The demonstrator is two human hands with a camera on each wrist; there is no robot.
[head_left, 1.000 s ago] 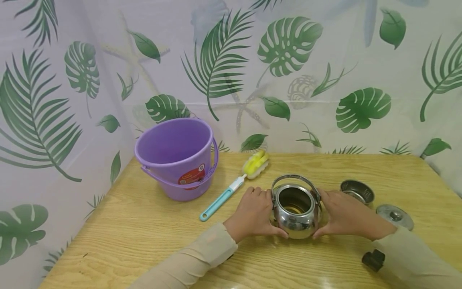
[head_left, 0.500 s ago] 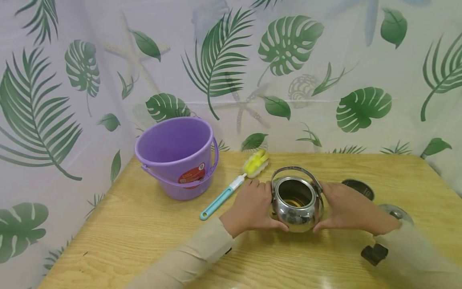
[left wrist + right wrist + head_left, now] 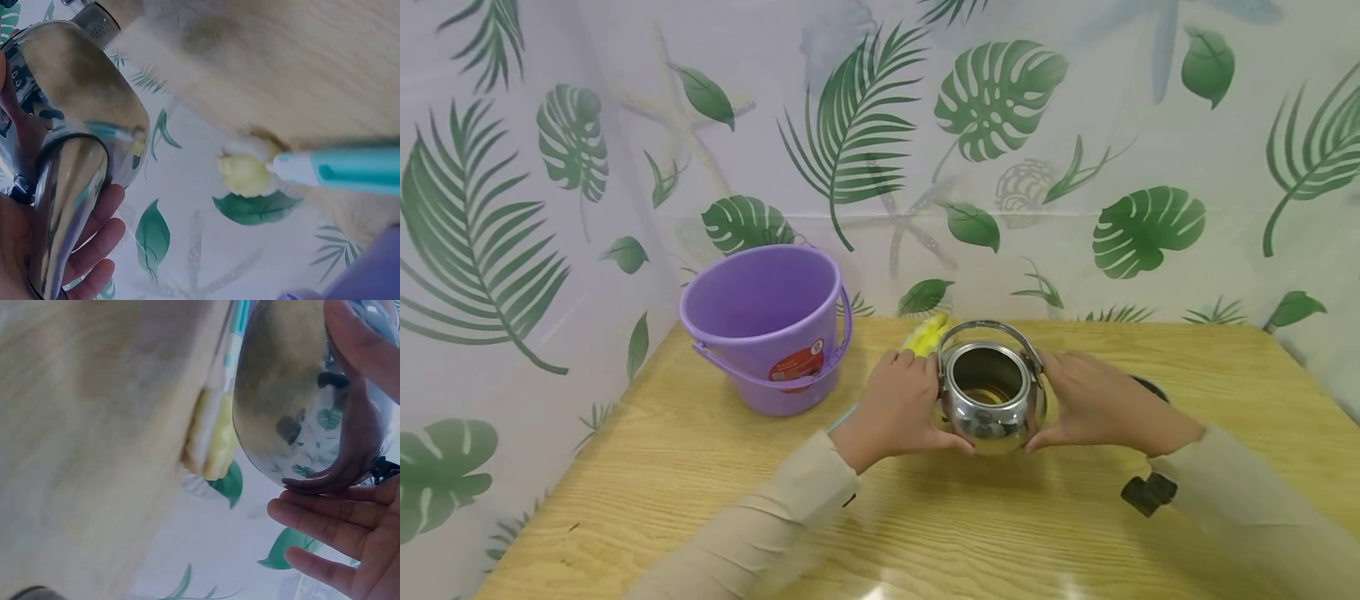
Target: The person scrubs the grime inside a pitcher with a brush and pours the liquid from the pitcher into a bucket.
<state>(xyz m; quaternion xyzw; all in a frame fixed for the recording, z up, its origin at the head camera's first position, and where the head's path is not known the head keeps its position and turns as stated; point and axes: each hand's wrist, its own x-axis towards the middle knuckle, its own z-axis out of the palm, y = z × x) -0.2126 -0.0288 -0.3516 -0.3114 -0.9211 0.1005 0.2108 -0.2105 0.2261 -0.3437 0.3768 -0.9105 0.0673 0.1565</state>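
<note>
A shiny steel teapot without its lid hangs a little above the table, its mouth facing up and its bail handle standing over it. On its left side my left hand grips the body, with the spout lying against the palm and fingers in the left wrist view. My right hand holds the opposite side, its thumb on the near face and its fingers under or behind the body. A bottle brush with a yellow-white sponge head lies behind the left hand, mostly covered by it in the head view.
A purple bucket stands at the back left of the wooden table. A perforated strainer shows only partly behind the right forearm. A leaf-patterned sheet hangs behind the table.
Both hands have raised the teapot off the table and carried it left and away from me. The brush and strainer are now more covered, and the lid is hidden in the head view.
</note>
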